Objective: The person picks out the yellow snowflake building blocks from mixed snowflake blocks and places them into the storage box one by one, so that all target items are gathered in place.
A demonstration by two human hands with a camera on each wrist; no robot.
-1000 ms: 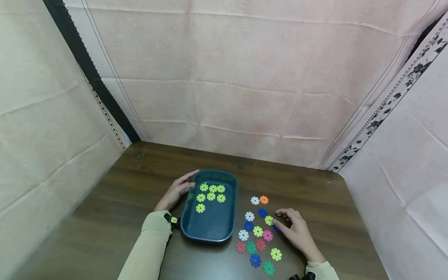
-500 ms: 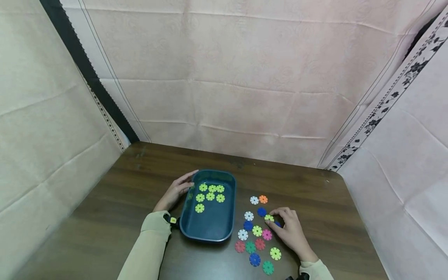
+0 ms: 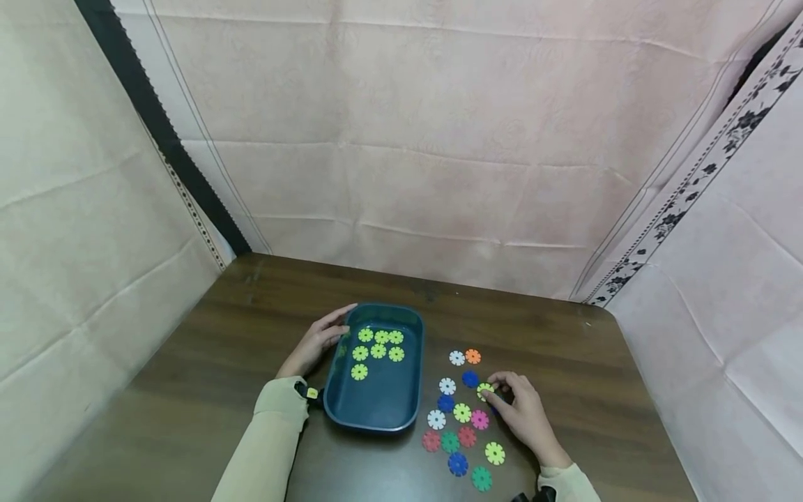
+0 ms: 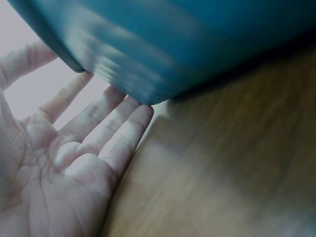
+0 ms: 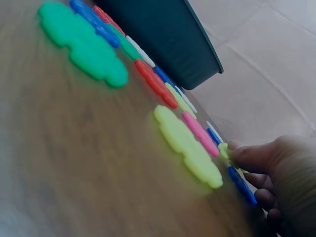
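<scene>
In the head view my left hand (image 3: 316, 341) rests at the left side of a dark teal tray (image 3: 373, 411), thumb at its rim. The left wrist view shows straight fingers (image 4: 123, 140) touching the tray's outer wall. Several yellow-green flower-shaped discs (image 3: 378, 351) lie inside the tray. My right hand (image 3: 523, 415) pinches another yellow-green disc (image 3: 485, 392) between thumb and fingers; in the right wrist view this disc (image 5: 224, 150) is tilted and partly hidden by the thumb. A blue disc (image 5: 242, 186) lies on the table just under that hand, mostly covered in the head view.
Right of the tray, loose discs lie flat on the brown table (image 3: 301, 279): white (image 3: 436, 420), orange (image 3: 473, 356), pink (image 3: 479, 419), red (image 3: 431, 440), green (image 3: 482, 478), blue (image 3: 458, 464) and yellow-green (image 3: 495, 453). Pale cloth walls (image 3: 401, 139) enclose the table's back and sides.
My right hand has shifted slightly left and its thumb and fingers have closed on the yellow-green disc, which has moved a little. The left hand and tray stay in place.
</scene>
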